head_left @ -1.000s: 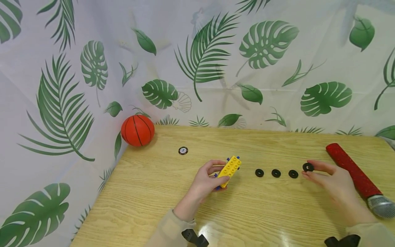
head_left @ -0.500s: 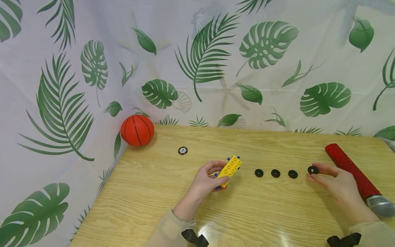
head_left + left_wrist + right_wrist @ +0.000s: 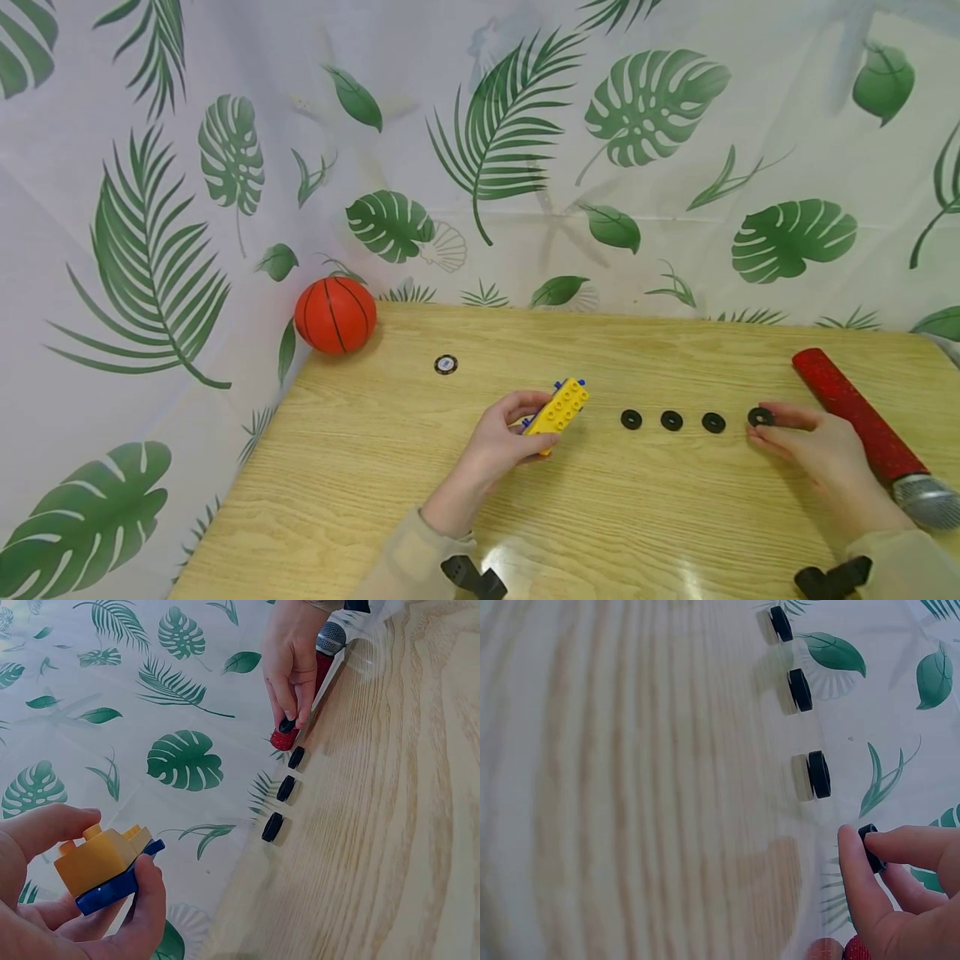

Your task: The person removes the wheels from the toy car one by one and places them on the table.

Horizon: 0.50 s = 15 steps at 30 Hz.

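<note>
My left hand (image 3: 498, 437) grips a yellow studded toy car body (image 3: 562, 406) with a blue base and small blue stubs at its sides. In the left wrist view the blue base of this car body (image 3: 105, 862) lies between thumb and fingers. Over at the right, my right hand (image 3: 817, 442) pinches a black toy wheel (image 3: 761, 417) with a hole in it, at the table surface or just above it; which one I cannot tell. To its left, spaced in a row, lie three more black wheels (image 3: 713, 422), flat on the wooden table (image 3: 585, 517).
A red microphone (image 3: 855, 412) with a silver head lies right beside my right hand. An orange ball (image 3: 335, 316) sits at the table's back left corner, and a poker chip (image 3: 446, 364) lies nearer the middle. Behind the table hangs a leaf-print cloth (image 3: 525, 167).
My right hand has moved a little right and down with the wheel, ending level with the row. The left hand has kept its place, with the car body tilted slightly.
</note>
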Motion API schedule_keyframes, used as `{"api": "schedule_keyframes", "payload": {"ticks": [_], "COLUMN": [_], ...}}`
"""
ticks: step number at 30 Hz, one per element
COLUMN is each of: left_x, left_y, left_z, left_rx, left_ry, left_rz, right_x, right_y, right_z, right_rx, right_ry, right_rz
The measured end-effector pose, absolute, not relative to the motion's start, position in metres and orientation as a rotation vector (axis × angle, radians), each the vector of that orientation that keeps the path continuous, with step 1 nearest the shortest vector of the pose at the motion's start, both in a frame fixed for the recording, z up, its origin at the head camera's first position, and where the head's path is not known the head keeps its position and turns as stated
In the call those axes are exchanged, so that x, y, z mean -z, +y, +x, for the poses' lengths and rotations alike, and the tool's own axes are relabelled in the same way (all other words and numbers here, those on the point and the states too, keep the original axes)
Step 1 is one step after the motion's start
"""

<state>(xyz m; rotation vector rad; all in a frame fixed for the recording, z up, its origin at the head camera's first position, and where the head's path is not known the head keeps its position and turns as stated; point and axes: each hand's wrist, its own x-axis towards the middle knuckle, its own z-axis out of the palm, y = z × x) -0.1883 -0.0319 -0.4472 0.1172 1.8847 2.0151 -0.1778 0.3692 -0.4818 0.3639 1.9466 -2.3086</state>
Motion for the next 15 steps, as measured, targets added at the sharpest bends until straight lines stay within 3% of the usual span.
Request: {"api": "schedule_keyframes", "payload": {"ticks": [15], "left_x": [0.4475], "left_y": [-0.0304], "left_z": [-0.1887], "left_rx": [-2.034], "left_ry": [1.865], "left_rz": [0.124], "right_x": [0.4868], "right_y": [0.3744], "right_z": [-0.1788], "right_rx": [2.227], "right_ry": [1.946], "right_rz": [0.409]}}
